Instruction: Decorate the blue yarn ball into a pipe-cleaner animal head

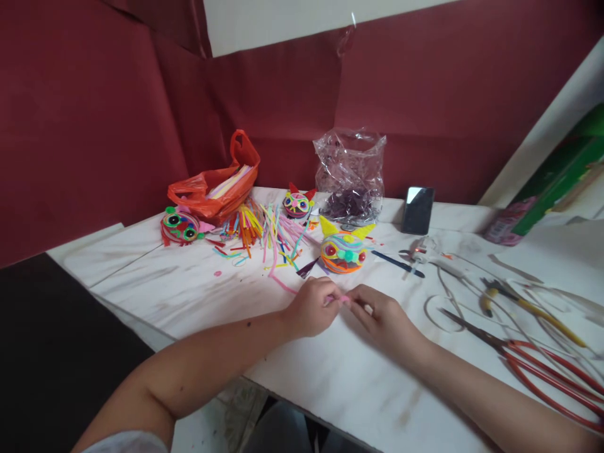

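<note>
My left hand [315,307] and my right hand [383,309] meet over the near middle of the table, fingertips pinched. Between them is one end of a pink pipe cleaner [282,284], gripped by both. Its long free part trails away to the left behind my left hand and up toward the pile. Just beyond my hands stands a round animal-face craft [343,253], with yellow ears, red eyes and an orange rim. Strips of dark purple material [307,269] lie close behind my left hand.
Behind lie loose pipe cleaners [250,229], a red plastic bag [207,195], two more face crafts [179,226] [298,202], a clear bag [352,182] and a phone [418,211]. At right are scissors [507,346], pliers [533,308], a glue gun [438,259] and cords.
</note>
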`<action>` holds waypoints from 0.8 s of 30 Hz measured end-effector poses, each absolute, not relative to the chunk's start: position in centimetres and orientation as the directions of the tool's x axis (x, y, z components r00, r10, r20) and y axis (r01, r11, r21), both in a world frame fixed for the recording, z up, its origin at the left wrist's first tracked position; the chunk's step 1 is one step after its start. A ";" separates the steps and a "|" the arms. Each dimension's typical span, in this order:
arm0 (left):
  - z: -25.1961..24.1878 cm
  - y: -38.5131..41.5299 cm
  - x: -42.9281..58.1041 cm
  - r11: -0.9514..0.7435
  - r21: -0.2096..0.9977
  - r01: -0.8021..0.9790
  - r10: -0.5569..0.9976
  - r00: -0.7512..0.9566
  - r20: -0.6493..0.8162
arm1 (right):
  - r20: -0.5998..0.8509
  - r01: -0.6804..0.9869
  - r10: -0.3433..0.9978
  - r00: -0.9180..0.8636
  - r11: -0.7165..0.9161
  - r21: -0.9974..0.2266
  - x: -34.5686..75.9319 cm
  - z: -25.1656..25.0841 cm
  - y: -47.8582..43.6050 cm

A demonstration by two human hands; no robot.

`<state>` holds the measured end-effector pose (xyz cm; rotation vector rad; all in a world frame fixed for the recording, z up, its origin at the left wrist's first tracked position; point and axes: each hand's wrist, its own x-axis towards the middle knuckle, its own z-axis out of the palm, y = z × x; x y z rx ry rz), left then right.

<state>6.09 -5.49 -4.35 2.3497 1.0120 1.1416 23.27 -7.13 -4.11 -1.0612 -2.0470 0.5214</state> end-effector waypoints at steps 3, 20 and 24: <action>-4.3 -5.6 6.3 -0.710 0.563 0.422 0.701 0.353 0.620 | 0.351 0.375 0.903 -0.249 0.424 -0.824 22.8 -4.3 -7.3; -3.9 -4.6 5.7 -0.672 0.455 0.584 0.736 0.462 0.495 | 0.297 0.336 0.930 -0.217 0.357 -0.872 22.4 -4.3 -6.8; -3.9 -4.8 5.6 -0.690 0.407 0.599 0.724 0.543 0.426 | 0.418 0.542 0.821 -0.390 0.571 -0.617 23.1 -3.7 -7.0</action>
